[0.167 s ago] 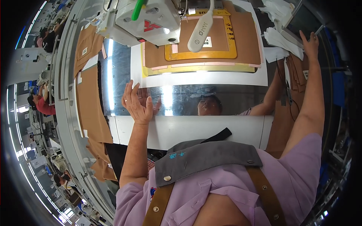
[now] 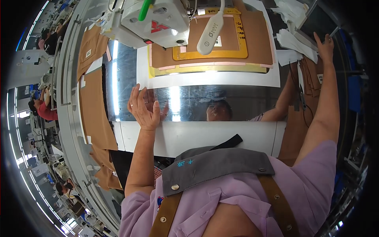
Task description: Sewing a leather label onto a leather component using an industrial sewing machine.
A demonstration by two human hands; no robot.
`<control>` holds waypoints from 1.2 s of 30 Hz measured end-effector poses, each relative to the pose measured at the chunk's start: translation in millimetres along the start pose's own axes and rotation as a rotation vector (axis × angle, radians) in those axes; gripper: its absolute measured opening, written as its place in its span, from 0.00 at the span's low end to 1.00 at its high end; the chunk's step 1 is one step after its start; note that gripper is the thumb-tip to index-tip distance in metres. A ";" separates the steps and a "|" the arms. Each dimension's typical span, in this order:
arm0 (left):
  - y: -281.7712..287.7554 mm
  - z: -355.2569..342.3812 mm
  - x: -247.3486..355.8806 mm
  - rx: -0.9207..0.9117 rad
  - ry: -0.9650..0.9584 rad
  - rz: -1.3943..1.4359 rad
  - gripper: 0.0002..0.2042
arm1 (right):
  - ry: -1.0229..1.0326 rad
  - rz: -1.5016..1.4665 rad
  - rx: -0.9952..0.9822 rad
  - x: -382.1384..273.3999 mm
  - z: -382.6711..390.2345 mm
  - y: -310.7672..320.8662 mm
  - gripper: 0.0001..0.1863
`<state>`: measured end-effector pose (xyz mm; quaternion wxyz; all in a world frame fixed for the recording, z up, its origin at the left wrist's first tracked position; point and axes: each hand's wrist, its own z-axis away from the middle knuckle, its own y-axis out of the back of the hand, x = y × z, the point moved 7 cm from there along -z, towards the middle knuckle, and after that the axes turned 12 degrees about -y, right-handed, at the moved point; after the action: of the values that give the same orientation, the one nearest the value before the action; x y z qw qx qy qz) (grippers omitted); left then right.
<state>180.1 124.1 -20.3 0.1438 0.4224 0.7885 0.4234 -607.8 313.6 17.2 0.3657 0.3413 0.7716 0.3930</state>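
My left hand (image 2: 144, 108) has its fingers apart, on or just over the shiny metal plate (image 2: 179, 106), near the lower-left corner of a white sheet (image 2: 209, 81). On that sheet are brown fabric (image 2: 258, 43) and an orange frame (image 2: 211, 55) with handwritten marks, under the white sewing machine head (image 2: 150, 21). A white paddle-shaped attachment (image 2: 207, 41) hangs beside the head over the frame. My right hand (image 2: 324, 45) reaches to a grey screen panel (image 2: 318, 21) at the upper right, fingers apart; whether they touch it I cannot tell.
Brown fabric pieces (image 2: 94, 106) lie along the left, and more (image 2: 310, 79) on the right near a dark cable. White scraps (image 2: 294, 43) sit by the panel. A metal rail (image 2: 63, 91) runs along the far left. Co-workers (image 2: 41, 108) sit at machines beyond it.
The white sheet, with the brown fabric and orange frame on it, has shifted slightly away from me, toward the back. My hands show no clear movement.
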 end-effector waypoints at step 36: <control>0.5 2.9 1.9 -0.094 0.038 -0.007 0.25 | 0.007 -0.031 -0.091 0.1 -0.4 11.2 0.59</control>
<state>180.9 127.3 -21.4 0.1497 0.4045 0.7718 0.4673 -605.5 318.7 26.8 0.3843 0.3107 0.7594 0.4231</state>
